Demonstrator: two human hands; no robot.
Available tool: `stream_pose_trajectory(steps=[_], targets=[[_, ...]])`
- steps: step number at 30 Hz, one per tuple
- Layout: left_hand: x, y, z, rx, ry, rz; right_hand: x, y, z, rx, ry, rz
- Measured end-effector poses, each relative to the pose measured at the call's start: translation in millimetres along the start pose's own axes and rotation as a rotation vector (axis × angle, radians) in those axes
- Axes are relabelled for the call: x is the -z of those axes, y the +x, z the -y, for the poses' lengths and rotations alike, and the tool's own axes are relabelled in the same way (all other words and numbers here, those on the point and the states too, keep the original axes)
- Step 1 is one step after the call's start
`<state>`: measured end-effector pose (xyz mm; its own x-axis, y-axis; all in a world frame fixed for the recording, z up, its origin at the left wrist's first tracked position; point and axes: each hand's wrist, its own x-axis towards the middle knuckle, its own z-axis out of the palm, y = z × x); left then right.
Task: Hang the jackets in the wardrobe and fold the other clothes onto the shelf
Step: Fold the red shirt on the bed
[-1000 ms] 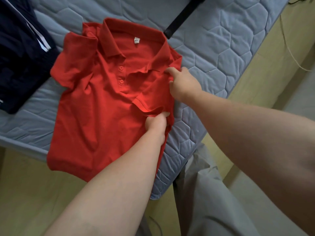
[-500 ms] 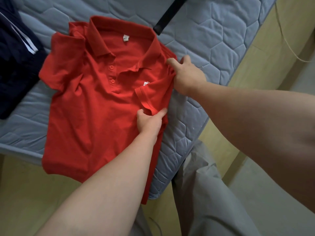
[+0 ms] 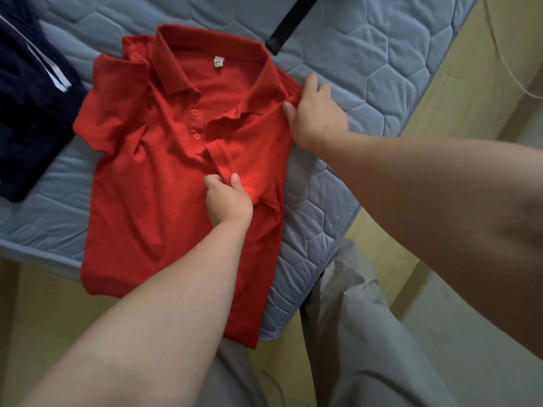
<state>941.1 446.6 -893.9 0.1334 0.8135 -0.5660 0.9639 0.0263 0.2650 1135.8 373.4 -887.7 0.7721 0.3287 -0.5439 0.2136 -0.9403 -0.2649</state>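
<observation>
A red polo shirt (image 3: 152, 183) lies face up on the blue quilted mattress (image 3: 367, 54), collar at the far side, hem hanging over the near edge. Its right sleeve is folded inward across the chest. My left hand (image 3: 227, 201) pinches the cuff of that folded sleeve near the shirt's middle. My right hand (image 3: 314, 116) grips the shirt's right shoulder at the fold, thumb on top of the cloth.
A dark navy garment with white stripes (image 3: 29, 98) lies on the mattress at the left. A black strap (image 3: 289, 22) crosses the mattress beyond the collar. Wooden flooring (image 3: 455, 92) shows right of the bed. My grey trouser leg (image 3: 367, 333) stands by the mattress corner.
The right sleeve has been drawn further inward over the chest. My left hand moved a little toward the shirt's middle with the cuff. My right hand stayed at the shoulder.
</observation>
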Motion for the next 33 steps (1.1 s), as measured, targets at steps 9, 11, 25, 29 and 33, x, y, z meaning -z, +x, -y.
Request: stream_pose_trajectory(steps=[9, 11, 25, 29, 33], targets=[[52, 20, 59, -0.058, 0.051, -0.014, -57, -114, 11, -0.192, 0.218, 0.040], [73, 40, 67, -0.052, 0.026, -0.072, -58, -118, 28, -0.152, 0.183, -0.022], [138, 173, 39, 0.026, -0.214, -0.046, -49, 17, 235, 0.115, 0.461, 0.091], [138, 184, 42, -0.064, -0.008, -0.080, -46, 46, 266, -0.075, 0.541, 0.170], [150, 199, 49, -0.120, -0.040, -0.194, -44, 53, 283, -0.166, 0.864, 0.386]])
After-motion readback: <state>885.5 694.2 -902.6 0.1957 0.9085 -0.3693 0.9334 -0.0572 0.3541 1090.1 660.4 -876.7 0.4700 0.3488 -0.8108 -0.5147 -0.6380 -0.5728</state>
